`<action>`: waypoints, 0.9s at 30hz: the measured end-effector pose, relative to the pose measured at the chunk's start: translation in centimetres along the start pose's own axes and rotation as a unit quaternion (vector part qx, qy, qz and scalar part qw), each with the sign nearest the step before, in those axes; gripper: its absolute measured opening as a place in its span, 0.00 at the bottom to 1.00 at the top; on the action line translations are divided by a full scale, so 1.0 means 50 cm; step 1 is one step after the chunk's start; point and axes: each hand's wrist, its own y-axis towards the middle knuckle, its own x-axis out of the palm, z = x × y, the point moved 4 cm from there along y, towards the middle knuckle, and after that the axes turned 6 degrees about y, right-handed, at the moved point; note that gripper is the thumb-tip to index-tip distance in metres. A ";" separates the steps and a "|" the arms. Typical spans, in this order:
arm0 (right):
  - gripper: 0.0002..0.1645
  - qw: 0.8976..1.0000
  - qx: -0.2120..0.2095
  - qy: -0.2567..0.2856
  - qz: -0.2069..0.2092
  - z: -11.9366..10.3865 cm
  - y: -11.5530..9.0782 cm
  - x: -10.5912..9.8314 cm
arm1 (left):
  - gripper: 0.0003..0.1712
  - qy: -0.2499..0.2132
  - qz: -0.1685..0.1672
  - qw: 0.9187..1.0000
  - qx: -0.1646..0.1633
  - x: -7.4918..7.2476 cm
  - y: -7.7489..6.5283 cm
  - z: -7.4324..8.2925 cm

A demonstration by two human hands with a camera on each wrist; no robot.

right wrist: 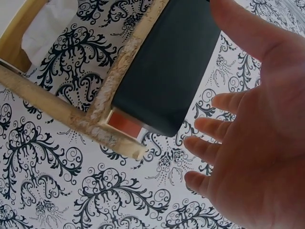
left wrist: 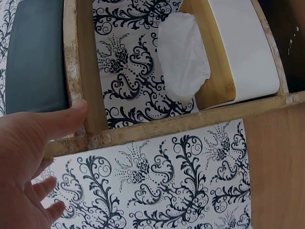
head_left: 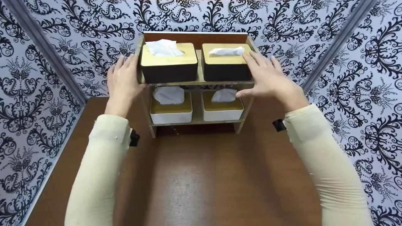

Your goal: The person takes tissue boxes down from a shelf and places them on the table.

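A small wooden shelf (head_left: 194, 83) stands against the back wall with a tissue box in each of its several places. My left hand (head_left: 123, 80) is at its left side, fingers extended along the outside, thumb (left wrist: 71, 117) over the front corner of the upper board. Nearest it is the upper left tissue box (head_left: 171, 72), black with a wood-coloured lid and white tissue. My right hand (head_left: 271, 78) is spread at the upper right tissue box (head_left: 226, 71), fingers overlapping its right end in the head view. In the right wrist view, this dark box (right wrist: 167, 67) projects past the shelf's edge, beside the fingers.
White tissue boxes with wooden lids stand on the lower level, one left (head_left: 172, 117), one right (head_left: 223, 115). The shelf rests on a brown wooden table (head_left: 194, 175). Black-and-white patterned walls (head_left: 94, 25) enclose the back and both sides.
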 end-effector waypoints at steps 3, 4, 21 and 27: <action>0.78 1.000 -0.006 0.006 0.003 -0.006 0.010 -0.004 | 0.57 0.006 0.005 1.000 0.002 -0.001 -0.001 -0.002; 0.78 1.000 -0.007 0.008 0.003 -0.007 0.013 -0.004 | 0.57 0.007 0.006 1.000 0.002 0.000 -0.002 -0.002; 0.75 1.000 0.008 0.021 -0.011 -0.021 0.070 -0.017 | 0.56 0.011 0.023 1.000 0.002 0.006 -0.003 -0.001; 0.76 0.999 0.016 0.035 -0.022 -0.026 0.089 -0.021 | 0.55 0.016 0.024 1.000 0.000 0.005 -0.003 0.001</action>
